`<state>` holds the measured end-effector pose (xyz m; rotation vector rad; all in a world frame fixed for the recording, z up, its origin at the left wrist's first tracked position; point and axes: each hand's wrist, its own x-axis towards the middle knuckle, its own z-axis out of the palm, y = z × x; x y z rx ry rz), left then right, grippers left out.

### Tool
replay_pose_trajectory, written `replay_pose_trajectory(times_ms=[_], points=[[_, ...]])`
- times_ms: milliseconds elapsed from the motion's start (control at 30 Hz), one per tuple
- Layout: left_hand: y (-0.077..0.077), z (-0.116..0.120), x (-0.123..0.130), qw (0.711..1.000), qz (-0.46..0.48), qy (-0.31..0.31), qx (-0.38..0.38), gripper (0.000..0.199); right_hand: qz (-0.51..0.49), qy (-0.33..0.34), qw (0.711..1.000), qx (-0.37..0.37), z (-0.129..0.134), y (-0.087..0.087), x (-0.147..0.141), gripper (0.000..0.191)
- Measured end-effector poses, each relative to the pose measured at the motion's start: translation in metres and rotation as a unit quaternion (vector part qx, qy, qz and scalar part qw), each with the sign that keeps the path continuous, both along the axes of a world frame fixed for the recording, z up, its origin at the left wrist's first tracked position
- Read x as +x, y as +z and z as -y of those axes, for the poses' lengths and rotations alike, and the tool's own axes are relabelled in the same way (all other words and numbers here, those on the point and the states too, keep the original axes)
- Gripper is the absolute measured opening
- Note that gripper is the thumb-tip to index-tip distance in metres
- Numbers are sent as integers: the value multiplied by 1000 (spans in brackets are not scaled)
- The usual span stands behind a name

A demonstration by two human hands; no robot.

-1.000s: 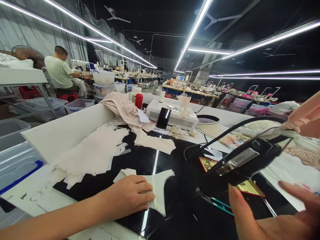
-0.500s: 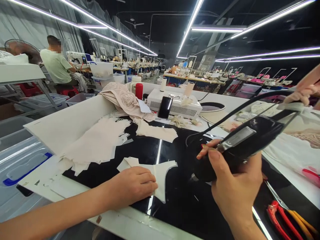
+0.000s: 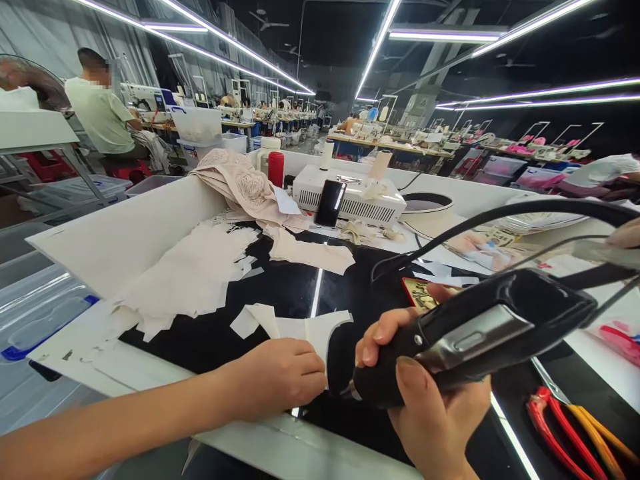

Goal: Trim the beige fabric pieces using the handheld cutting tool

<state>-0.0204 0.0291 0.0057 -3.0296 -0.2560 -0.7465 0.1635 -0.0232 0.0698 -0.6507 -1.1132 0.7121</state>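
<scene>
My left hand, fingers together, lies over the lower right part of a small cream fabric piece and presses or pinches it; what its fingertips do is hidden. The piece has a curved right edge and a folded left corner. My right hand is wrapped round a black corded hand-held power tool with a metal plate on its side. Its small metal tip points left, close to my left fingertips. I cannot tell whether the tip touches the fabric.
Many stacked cream fabric pieces lie at left, another strip beyond. Red-handled scissors or pliers lie at right. A phone leans against a white box machine. The thick black cord arches at right. A seated person is far left.
My right hand has brought the power tool left and down, close to the fabric piece. My left hand has shifted slightly right along it. The camera view has tilted a little.
</scene>
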Motion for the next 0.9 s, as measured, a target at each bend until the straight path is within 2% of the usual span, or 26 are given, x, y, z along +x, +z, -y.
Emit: replay_pose_trajectory(times_ms=[167, 233, 533, 700, 900], points=[[1, 2, 0, 982, 51, 30, -179, 10, -14, 17, 1000, 14, -1, -2, -5, 51], [1, 2, 0, 974, 61, 30, -217, 11, -16, 14, 1000, 20, -3, -3, -7, 51], [-1, 3, 1, 970, 61, 22, -236, 13, -9, -2, 1000, 29, -9, -8, -7, 51], [3, 2, 0, 966, 59, 15, -250, 14, -4, -2, 1000, 29, -7, -6, -8, 50], [6, -2, 0, 965, 56, 44, -253, 11, 6, -6, 1000, 31, -6, -4, -8, 48]])
